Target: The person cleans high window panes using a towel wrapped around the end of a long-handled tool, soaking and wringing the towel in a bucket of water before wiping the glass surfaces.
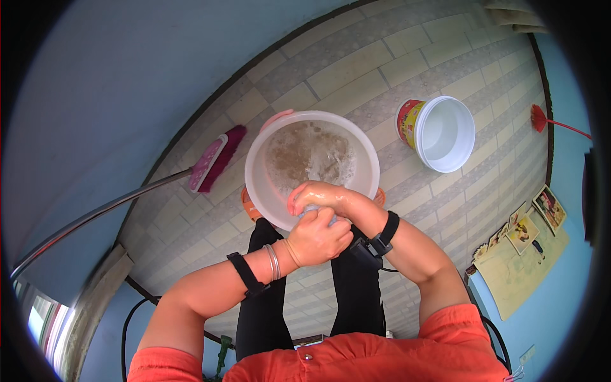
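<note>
A light-blue wet cloth [311,208] is bunched between my two hands above the near rim of a white plastic basin [255,164]. My left hand [319,236] is closed in a fist around it, a bit of blue showing by the fingers. My right hand [319,196], wet and shiny, curls over the far end of the cloth. Most of the cloth is hidden by my fingers. Murky brownish water [291,150] with foam fills the lower part of the basin; whether anything lies under the foam I cannot tell.
A white plastic bucket [446,133] with a printed label stands right of the basin, holding clear liquid. To the left, a pink broom [210,162] leans by the blue wall. Orange slippers [250,205] flank the basin. Pictures [522,234] lie on a surface at right.
</note>
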The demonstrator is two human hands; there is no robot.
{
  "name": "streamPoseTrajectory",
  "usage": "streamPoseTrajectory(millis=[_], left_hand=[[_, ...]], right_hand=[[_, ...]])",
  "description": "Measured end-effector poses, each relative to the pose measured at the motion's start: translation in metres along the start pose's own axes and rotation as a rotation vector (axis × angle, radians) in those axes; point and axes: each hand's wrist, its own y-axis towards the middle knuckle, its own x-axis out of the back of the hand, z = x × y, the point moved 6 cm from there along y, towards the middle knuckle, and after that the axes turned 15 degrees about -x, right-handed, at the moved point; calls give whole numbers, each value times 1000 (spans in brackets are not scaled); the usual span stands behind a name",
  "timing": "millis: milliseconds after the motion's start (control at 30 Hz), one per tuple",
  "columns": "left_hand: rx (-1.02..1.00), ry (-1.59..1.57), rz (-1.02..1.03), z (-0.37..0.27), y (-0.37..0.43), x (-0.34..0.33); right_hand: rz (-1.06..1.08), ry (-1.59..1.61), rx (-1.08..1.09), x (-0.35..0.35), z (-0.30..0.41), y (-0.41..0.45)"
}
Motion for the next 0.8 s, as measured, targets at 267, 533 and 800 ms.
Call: streamPoseTrajectory(millis=[267,533,800], left_hand=[[428,-61,45,43,-34,6],[1003,-14,-617,-1,-39,87],[997,-1118,-1140,-60,-12,171]], right_hand=[[-534,269,24,42,-35,-10],[-337,271,368,-29,-4,-123],[-148,-52,861,-155,49,-297]])
